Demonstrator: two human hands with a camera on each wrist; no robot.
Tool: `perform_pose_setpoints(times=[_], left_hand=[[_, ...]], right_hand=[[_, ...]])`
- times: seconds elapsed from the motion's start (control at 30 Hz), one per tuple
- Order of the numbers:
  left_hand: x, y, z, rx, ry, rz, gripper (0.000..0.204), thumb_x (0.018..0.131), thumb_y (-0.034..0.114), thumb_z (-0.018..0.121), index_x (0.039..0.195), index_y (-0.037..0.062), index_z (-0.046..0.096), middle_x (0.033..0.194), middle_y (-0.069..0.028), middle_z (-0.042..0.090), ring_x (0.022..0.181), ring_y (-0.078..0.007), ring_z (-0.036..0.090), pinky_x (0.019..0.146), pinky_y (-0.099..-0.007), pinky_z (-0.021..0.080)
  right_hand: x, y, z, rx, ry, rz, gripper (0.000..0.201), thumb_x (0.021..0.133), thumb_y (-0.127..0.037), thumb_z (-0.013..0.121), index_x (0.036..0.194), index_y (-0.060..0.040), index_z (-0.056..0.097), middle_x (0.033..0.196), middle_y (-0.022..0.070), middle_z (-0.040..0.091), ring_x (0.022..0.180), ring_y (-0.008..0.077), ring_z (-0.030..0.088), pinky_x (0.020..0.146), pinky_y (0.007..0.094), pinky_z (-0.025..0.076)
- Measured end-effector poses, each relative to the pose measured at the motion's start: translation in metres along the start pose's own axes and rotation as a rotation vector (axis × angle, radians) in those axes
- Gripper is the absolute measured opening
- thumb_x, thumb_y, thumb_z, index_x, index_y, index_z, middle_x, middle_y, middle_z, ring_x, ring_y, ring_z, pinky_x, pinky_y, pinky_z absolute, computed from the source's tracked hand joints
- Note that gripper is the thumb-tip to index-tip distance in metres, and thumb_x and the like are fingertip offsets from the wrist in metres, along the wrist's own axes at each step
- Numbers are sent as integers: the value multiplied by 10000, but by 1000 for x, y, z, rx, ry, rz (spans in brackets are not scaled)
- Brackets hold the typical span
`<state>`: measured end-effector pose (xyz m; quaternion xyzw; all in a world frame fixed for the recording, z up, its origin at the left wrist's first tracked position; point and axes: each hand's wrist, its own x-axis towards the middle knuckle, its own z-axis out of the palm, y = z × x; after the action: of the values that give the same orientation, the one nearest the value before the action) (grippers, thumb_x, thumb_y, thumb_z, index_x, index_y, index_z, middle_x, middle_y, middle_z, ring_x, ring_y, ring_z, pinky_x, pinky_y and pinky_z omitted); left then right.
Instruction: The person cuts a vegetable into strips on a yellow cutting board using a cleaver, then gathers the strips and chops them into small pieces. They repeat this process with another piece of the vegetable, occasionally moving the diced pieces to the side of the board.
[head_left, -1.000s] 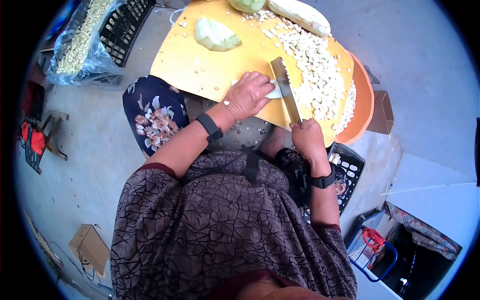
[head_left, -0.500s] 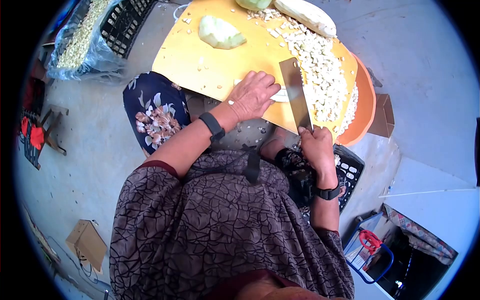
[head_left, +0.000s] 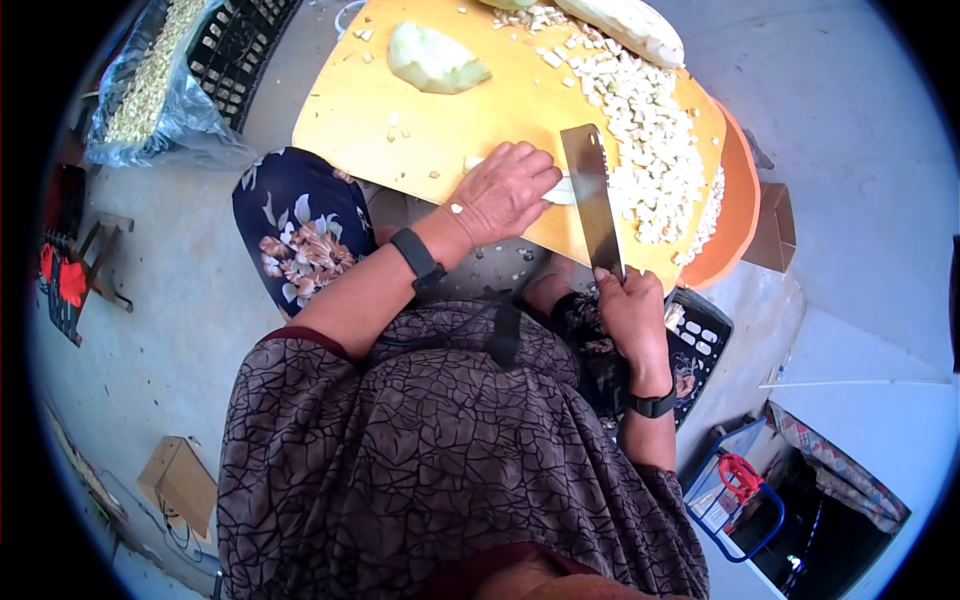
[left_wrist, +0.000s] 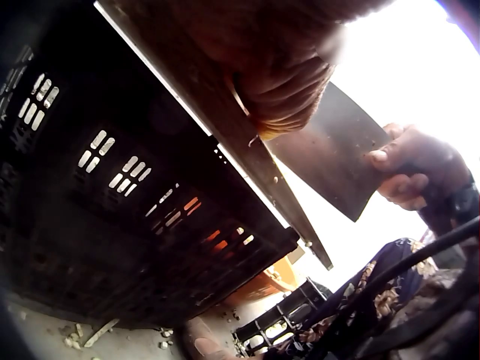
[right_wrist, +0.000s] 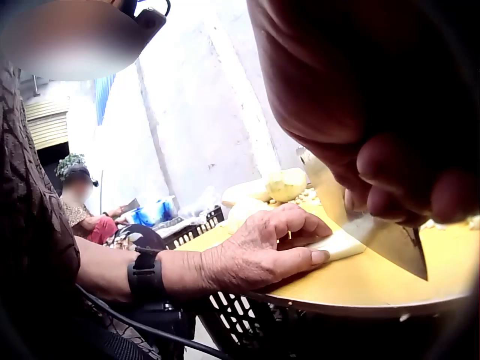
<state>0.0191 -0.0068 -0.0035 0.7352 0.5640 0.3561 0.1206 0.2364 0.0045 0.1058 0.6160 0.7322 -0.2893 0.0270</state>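
Head view: on the yellow board point(head_left: 460, 130), the pale strip point(head_left: 565, 192) is gripped by the left hand point(head_left: 508, 194), presumably for steadiness, and the cleaver point(head_left: 592, 190) is gripped by the right hand point(head_left: 633, 312). Left wrist view: a black crate point(left_wrist: 127, 217) is seen beneath, apparently as support. Right wrist view: the left thumb is set short of the blade, presumably for safety.

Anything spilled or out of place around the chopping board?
Yes, slightly: pale scraps lie on the floor below the chopping board, off the work surface. Also, one pale bit sits on the left hand near the wrist. Nothing else stands out.
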Motion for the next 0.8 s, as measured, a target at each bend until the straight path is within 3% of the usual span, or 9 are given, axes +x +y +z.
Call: perform_pose_setpoints(times=[0.17,0.37,0.47,0.57,0.67,0.8], left_hand=[[1,2,0,-7,-4,-10,338,793,148,701,1102,31,629,1030,-95,571,1033,-274,544,943,-391,438],[1,1,-1,-22,-13,-4,349,805,157,698,1122,26,630,1042,-99,577,1043,-278,543,944,-390,441],[0,1,1,-12,7,3,374,802,180,711,1139,36,632,1057,-98,580,1051,-277,544,950,-395,430],[-1,-1,-1,24,0,9,416,791,212,729,1163,56,630,1074,-97,578,1064,-271,543,960,-404,408],[-3,3,-9,70,9,-18,447,777,229,745,1178,72,626,1083,-98,574,1073,-267,542,964,-411,388],[-7,2,-13,75,-26,-61,451,760,216,749,1167,70,620,1080,-102,570,1068,-276,538,942,-410,395]], right_hand=[[15,-7,7,-128,-36,-26,284,896,-187,626,868,89,687,797,322,641,806,484,640,746,511,517],[43,2,30,-50,7,-7,302,884,-178,621,787,106,658,807,329,639,836,498,630,763,514,514],[51,-7,26,-30,43,62,314,893,-175,620,754,106,647,722,304,638,735,453,661,701,477,525],[49,-19,16,160,1,189,347,904,-192,631,740,114,640,625,263,621,604,373,669,627,428,524],[39,-7,14,266,31,140,367,908,-219,647,762,117,649,564,223,600,515,299,649,579,396,514],[16,-7,10,209,63,87,348,898,-212,654,798,121,665,618,271,611,599,384,657,628,429,518]])
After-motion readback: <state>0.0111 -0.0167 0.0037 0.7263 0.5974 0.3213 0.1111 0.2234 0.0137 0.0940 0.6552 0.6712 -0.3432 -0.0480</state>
